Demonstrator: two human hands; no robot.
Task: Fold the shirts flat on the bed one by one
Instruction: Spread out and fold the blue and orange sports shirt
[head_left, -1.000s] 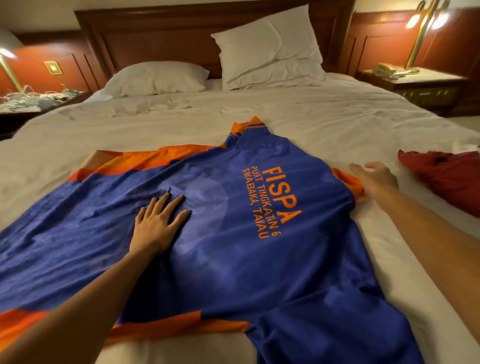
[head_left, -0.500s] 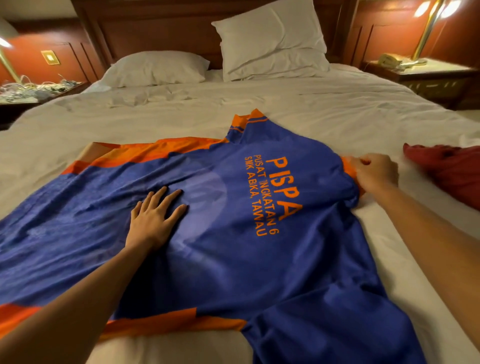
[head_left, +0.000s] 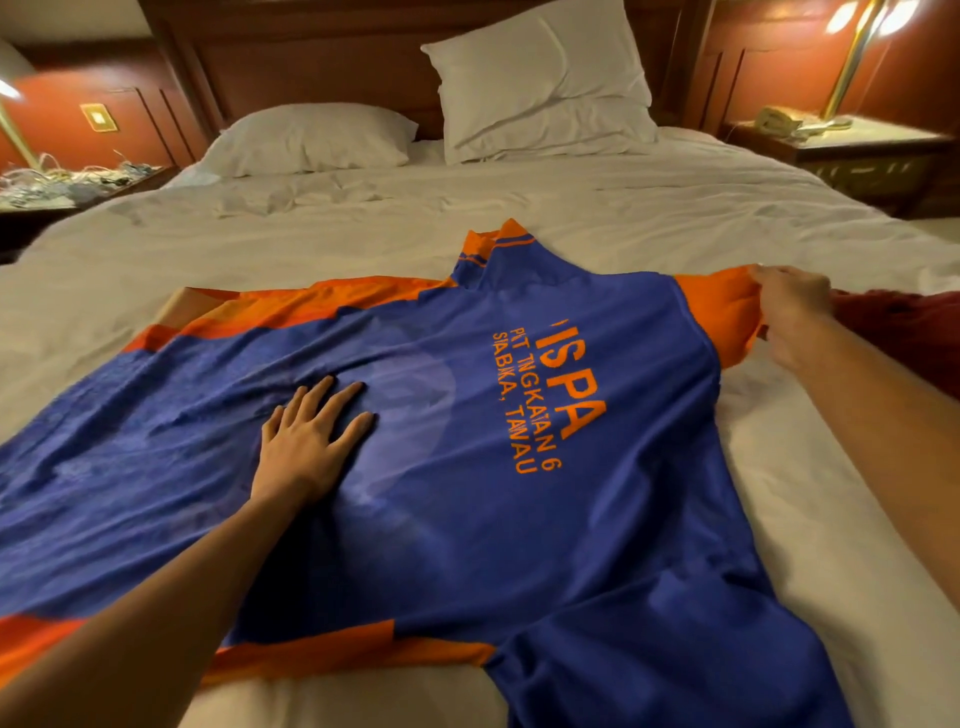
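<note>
Step in hand: spreading the shirt (head_left: 467, 467) back-up on the bed (head_left: 311, 239) before folding. Our left hand (head_left: 306, 447) lies flat on the cloth, fingers wide. Our right hand (head_left: 789, 306) has its fingers pinched on the orange sleeve (head_left: 722, 312), pulled outward. Earlier that sleeve lay bunched beside the fingers; now it is stretched. Next, we judge, the sleeve folds inward. A red garment (head_left: 914, 332) lies just beyond the right fingers.
</note>
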